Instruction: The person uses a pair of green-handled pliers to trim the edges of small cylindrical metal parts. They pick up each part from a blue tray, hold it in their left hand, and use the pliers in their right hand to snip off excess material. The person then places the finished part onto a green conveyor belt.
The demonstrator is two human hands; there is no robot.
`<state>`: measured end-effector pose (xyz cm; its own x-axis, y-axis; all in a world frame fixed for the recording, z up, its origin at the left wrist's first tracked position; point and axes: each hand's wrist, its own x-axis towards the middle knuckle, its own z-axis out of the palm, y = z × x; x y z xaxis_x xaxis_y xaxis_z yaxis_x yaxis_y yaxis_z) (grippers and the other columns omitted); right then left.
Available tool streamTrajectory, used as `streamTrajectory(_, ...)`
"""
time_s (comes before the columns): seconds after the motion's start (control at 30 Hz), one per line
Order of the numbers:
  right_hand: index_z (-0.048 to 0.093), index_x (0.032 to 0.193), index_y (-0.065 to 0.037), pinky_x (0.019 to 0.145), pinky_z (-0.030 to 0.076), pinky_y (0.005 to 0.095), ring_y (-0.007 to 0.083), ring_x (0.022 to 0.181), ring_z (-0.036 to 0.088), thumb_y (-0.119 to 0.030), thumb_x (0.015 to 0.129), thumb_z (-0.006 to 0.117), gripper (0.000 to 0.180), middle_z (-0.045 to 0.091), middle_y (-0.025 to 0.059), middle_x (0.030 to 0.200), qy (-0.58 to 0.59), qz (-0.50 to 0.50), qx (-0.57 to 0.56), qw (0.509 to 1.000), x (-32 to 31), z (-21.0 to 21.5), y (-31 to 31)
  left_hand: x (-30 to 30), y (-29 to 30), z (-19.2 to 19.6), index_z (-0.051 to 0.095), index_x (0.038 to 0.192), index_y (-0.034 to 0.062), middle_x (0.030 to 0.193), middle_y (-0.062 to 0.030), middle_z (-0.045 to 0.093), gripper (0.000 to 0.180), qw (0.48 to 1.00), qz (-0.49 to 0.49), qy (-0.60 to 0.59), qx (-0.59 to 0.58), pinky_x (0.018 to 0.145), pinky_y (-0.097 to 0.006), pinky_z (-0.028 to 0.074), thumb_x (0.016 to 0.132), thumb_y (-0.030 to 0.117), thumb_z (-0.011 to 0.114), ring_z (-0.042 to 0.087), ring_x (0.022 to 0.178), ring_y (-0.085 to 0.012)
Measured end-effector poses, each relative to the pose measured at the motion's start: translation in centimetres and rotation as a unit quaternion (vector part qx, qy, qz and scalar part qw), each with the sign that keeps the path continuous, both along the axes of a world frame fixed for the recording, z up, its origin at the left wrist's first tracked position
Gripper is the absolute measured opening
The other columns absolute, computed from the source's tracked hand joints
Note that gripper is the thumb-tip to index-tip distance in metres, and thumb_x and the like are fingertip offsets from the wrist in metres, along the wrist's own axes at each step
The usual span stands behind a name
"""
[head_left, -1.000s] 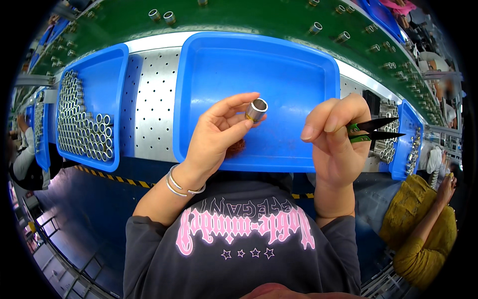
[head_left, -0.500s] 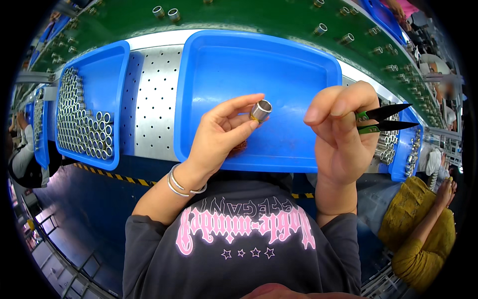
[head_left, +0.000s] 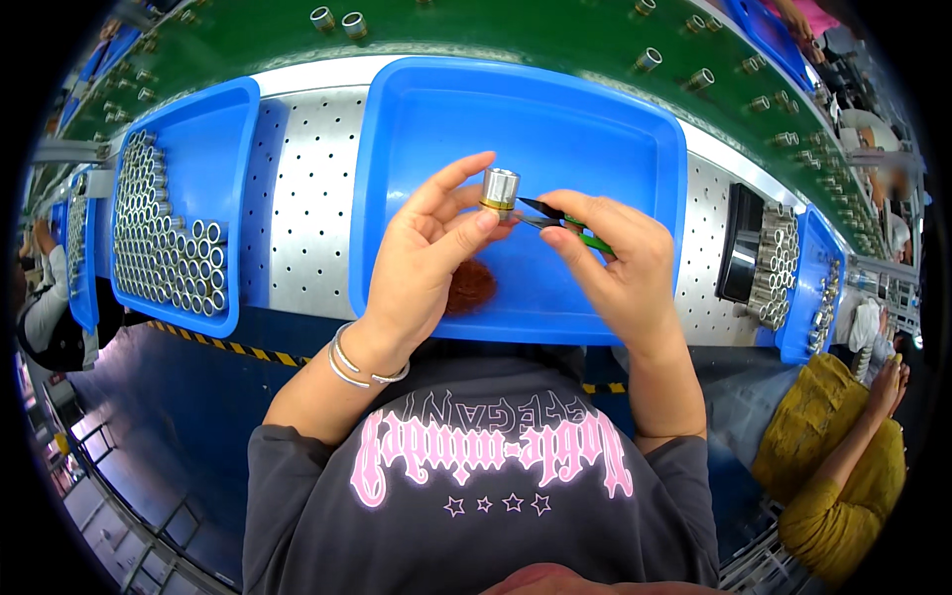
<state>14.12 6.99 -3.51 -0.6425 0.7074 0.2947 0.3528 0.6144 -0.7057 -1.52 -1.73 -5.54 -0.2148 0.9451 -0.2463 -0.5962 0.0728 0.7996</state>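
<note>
Metal cylinder [head_left: 500, 189]: pinched in left hand [head_left: 428, 260] fingers, above empty blue tray [head_left: 436, 119]. Green-handled tweezers [head_left: 560, 216]: gripped in right hand [head_left: 615, 263], tips at cylinder. Left tray [head_left: 213, 119]: stacked tubes [head_left: 159, 248].

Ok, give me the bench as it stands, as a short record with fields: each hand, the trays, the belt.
left hand: holds a small metal cylinder upright between thumb and fingers
right hand: grips green-handled tweezers, black tips pointing at the cylinder's lower edge
middle tray: blue tray under both hands, a reddish-brown patch on its floor
left tray: second blue tray packed with rows of metal tubes
belt: green conveyor behind, carrying scattered cylinders
</note>
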Motion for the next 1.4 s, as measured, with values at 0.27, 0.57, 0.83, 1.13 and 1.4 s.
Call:
streamTrajectory(0.27, 0.066, 0.084, -0.008, 0.047, 0.040, 0.0295, 0.0205, 0.052, 0.056, -0.017, 0.075, 0.068, 0.013, 0.059, 0.0066, 0.061, -0.003, -0.005, -0.005, 1.000, 0.1, 0.1, -0.3, 0.2, -0.1, -0.1, 0.045, 0.124, -0.0011, 0.110, -0.0114, 0.055, 0.046, 1.000, 0.003, 0.005, 0.012, 0.088, -0.029, 0.046, 0.081, 0.000, 0.061, 0.057, 0.099, -0.0184)
streamTrajectory(0.57, 0.066, 0.082, -0.007, 0.046, 0.040, 0.0289, 0.0202, 0.051, 0.056, -0.016, 0.074, 0.069, 0.012, 0.059, 0.0066, 0.061, 0.008, -0.007, -0.010, 1.000, 0.3, -0.1, -0.5, 0.3, -0.3, -0.3, 0.046, 0.123, -0.0011, 0.111, -0.0105, 0.054, 0.046, 1.000, -0.002, 0.013, 0.023, 0.088, -0.028, 0.046, 0.080, 0.000, 0.062, 0.057, 0.099, -0.0182)
streamTrajectory(0.83, 0.066, 0.081, -0.007, 0.045, 0.039, 0.0281, 0.0197, 0.050, 0.055, -0.016, 0.074, 0.069, 0.011, 0.059, 0.0064, 0.060, 0.014, -0.010, -0.020, 1.000, 0.3, -0.3, -0.6, 0.4, -0.4, -0.3, 0.047, 0.123, -0.0009, 0.110, -0.0107, 0.055, 0.045, 1.000, 0.000, 0.013, 0.020, 0.088, -0.029, 0.046, 0.080, 0.001, 0.063, 0.058, 0.099, -0.0184)
streamTrajectory(1.13, 0.064, 0.087, -0.005, 0.055, 0.047, 0.0261, 0.0209, 0.062, 0.061, -0.011, 0.073, 0.069, 0.016, 0.064, 0.0086, 0.076, 0.085, -0.019, -0.127, 0.988, 0.0, -0.4, -0.8, 0.1, -0.3, -0.1, 0.045, 0.125, 0.0008, 0.110, -0.0114, 0.055, 0.044, 1.000, -0.018, -0.016, 0.011, 0.086, -0.028, 0.046, 0.083, 0.002, 0.058, 0.058, 0.096, -0.0176)
streamTrajectory(1.4, 0.061, 0.085, -0.004, 0.058, 0.047, 0.0270, 0.0220, 0.069, 0.062, -0.001, 0.067, 0.067, 0.020, 0.063, 0.0089, 0.081, 0.049, 0.018, -0.099, 0.994, -0.8, -0.8, -0.9, 0.4, -0.5, -0.6, 0.043, 0.126, 0.0011, 0.103, -0.0102, 0.058, 0.045, 1.000, -0.001, -0.004, 0.013, 0.085, -0.028, 0.045, 0.084, 0.005, 0.058, 0.057, 0.096, -0.0172)
